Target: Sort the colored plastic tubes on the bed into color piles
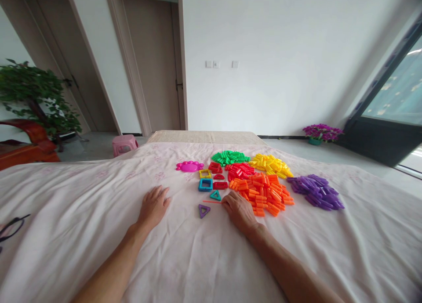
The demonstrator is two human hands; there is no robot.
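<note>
My left hand (154,207) rests on the cloth with its fingers stretched out and nothing in it. In the middle, my right hand (240,210) has its fingers closed on the end of a thin orange stick (211,201), which points left. Just around the stick lie a teal triangle frame (216,195) and a purple triangle frame (204,211). Behind them are blue square frames (205,185), a yellow square frame (205,174) and several red frame pieces (220,185). A heap of orange plastic pieces (263,193) lies right beside my right hand.
Farther back are heaps of red (240,170), green (230,157) and yellow pieces (271,164), with purple pieces (315,192) to the right. A magenta bumpy-edged piece (190,166) lies back left. Black-framed glasses (12,228) lie at the left edge of the wrinkled cloth (184,259).
</note>
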